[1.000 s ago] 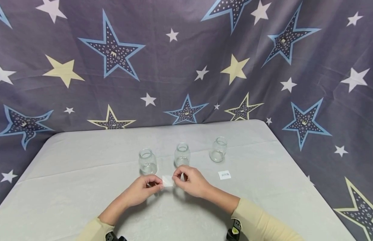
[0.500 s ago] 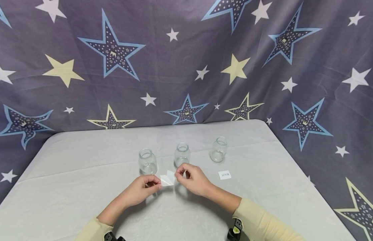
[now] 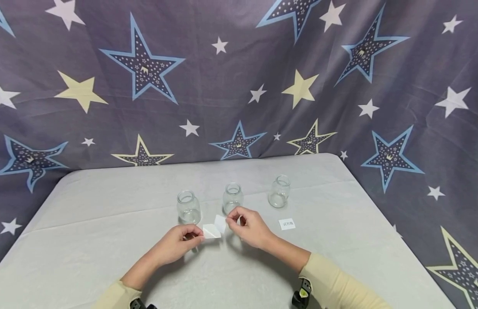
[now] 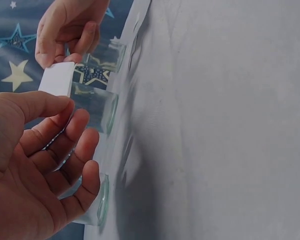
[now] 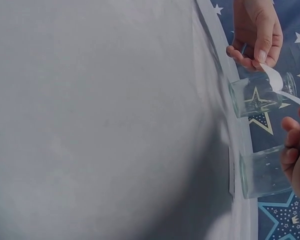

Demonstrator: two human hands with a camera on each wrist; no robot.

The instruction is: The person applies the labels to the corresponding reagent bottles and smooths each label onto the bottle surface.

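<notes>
Between my two hands is a small white sticker label (image 3: 211, 231), partly peeled so that two layers spread apart in a V. My left hand (image 3: 177, 245) pinches its left edge between thumb and forefinger; the other fingers curl loosely, as the left wrist view shows. At the opposite side, my right hand (image 3: 249, 228) pinches the lifted layer (image 3: 221, 223). In the right wrist view the strip (image 5: 273, 77) bends in a curve between the hands. Just behind stand the left glass jar (image 3: 189, 209) and the middle glass jar (image 3: 233, 200), the latter partly covered by my right hand.
A third glass jar (image 3: 279, 192) stands farther right. In front of it a white label (image 3: 287, 224) with handwritten characters lies on the pale cloth-covered table (image 3: 107, 240). A dark star-patterned curtain (image 3: 208, 86) hangs behind the table and along its right side.
The label's layers have come apart: my right hand has moved slightly up and right with one layer, while my left hand has shifted a little left with the other.
</notes>
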